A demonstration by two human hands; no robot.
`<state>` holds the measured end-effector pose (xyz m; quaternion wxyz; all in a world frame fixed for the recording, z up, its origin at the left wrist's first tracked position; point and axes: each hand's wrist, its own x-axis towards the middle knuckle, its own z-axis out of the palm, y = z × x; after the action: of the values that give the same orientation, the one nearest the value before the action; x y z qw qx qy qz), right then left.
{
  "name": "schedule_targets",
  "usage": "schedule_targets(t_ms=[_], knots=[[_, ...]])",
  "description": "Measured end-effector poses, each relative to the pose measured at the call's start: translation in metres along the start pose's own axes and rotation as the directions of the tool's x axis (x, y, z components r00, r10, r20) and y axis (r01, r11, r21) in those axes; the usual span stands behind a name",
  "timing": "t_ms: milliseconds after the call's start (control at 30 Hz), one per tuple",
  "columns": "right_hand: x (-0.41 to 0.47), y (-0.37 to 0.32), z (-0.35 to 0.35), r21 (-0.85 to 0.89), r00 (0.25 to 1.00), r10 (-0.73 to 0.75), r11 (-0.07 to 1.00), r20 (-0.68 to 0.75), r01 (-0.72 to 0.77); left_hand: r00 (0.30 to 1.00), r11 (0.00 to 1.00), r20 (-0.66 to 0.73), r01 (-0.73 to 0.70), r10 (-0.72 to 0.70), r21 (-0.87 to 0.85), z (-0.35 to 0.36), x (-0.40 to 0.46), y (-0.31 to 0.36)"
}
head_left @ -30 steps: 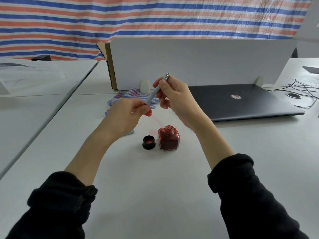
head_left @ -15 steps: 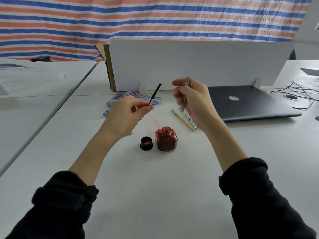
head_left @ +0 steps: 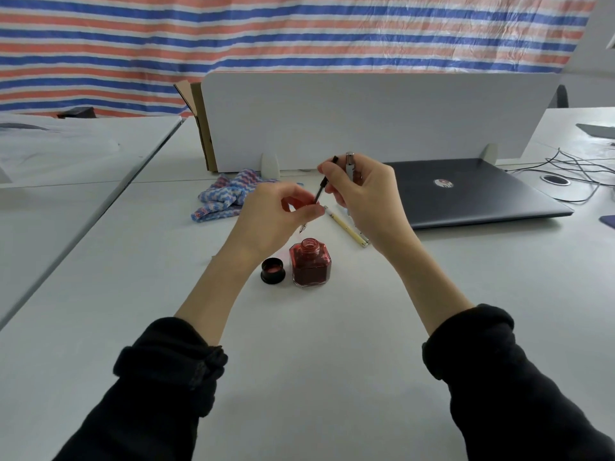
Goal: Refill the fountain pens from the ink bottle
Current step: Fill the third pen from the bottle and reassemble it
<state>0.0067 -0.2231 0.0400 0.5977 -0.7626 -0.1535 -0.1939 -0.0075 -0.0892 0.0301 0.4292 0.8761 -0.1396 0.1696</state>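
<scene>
An open glass ink bottle (head_left: 310, 267) with red ink stands on the white table, its black cap (head_left: 273, 270) lying just to its left. Above and behind it, my left hand (head_left: 278, 218) pinches the grip section of a pen whose thin black converter (head_left: 322, 188) sticks up and to the right. My right hand (head_left: 364, 194) holds the silver pen barrel (head_left: 349, 163) upright in its curled fingers while its thumb and forefinger touch the top of the converter. A pale yellow pen (head_left: 346, 226) lies on the table behind the bottle.
A blue, white and pink cloth (head_left: 222, 196) lies behind my left hand. A shut dark laptop (head_left: 472, 191) sits at the right, with cables (head_left: 579, 171) beyond it. A white divider board (head_left: 366, 118) stands across the back of the table.
A second ago both hands held one whole pen; they pulled it apart into barrel and converter section. Now my right hand has come back left to the converter's top.
</scene>
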Motion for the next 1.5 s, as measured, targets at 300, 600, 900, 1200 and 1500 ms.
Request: schedule_targets(t_ms=[300, 600, 900, 1200, 1500], knots=[[-0.001, 0.009, 0.0, -0.096, 0.996, 0.053, 0.994, 0.067, -0.046, 0.999, 0.999, 0.035, 0.041, -0.041, 0.0, 0.004, 0.0, -0.012], [0.0, 0.01, -0.002, -0.027, 0.995, 0.076, 0.997, 0.068, -0.074, 0.998, 0.998, 0.054, 0.04, -0.037, -0.052, 0.006, 0.0, -0.013], [-0.002, 0.018, 0.002, -0.088, 0.992, 0.077, 0.994, 0.101, -0.069, 0.995, 0.998, 0.078, 0.067, -0.066, -0.009, 0.01, -0.002, -0.015], [-0.002, 0.023, -0.001, -0.297, 0.978, 0.066, 0.955, 0.199, -0.004, 0.982, 0.988, 0.115, 0.147, -0.153, 0.053, 0.011, -0.004, -0.019], [-0.002, 0.024, 0.0, -0.377, 0.971, 0.081, 0.926, 0.223, 0.009, 0.979, 0.986, 0.128, 0.152, -0.16, 0.071, 0.011, -0.004, -0.019]])
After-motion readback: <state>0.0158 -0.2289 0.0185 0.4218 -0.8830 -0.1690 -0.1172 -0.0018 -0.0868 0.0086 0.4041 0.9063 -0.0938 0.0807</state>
